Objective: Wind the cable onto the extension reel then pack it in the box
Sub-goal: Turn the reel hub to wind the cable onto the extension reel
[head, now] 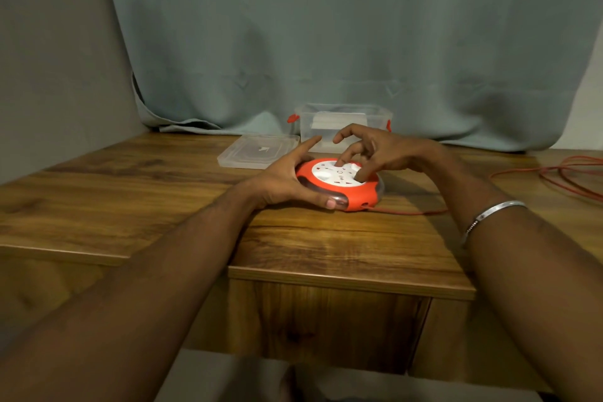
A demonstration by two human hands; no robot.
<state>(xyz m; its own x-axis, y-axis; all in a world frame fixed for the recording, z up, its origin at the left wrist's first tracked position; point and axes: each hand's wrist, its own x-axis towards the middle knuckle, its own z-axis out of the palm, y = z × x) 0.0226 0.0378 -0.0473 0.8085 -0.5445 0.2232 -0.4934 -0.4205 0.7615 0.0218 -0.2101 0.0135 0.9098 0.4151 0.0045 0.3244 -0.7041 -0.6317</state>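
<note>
A round orange extension reel (pixel 357 194) with a white socket face lies flat on the wooden table (pixel 163 206). My left hand (pixel 287 181) grips its left rim, thumb on the near edge. My right hand (pixel 375 150) hovers over the white face, with curled fingertips pressing into it. An orange cable (pixel 408 212) leaves the reel's near right side and runs right to loose loops (pixel 574 179) at the table's right edge. Behind the reel stands the clear plastic box (pixel 346 117) with red clips, open on top.
The box's clear lid (pixel 257 152) lies flat to the left of the box. A grey-green curtain (pixel 326 42) hangs behind the table. The table's front edge steps down near me.
</note>
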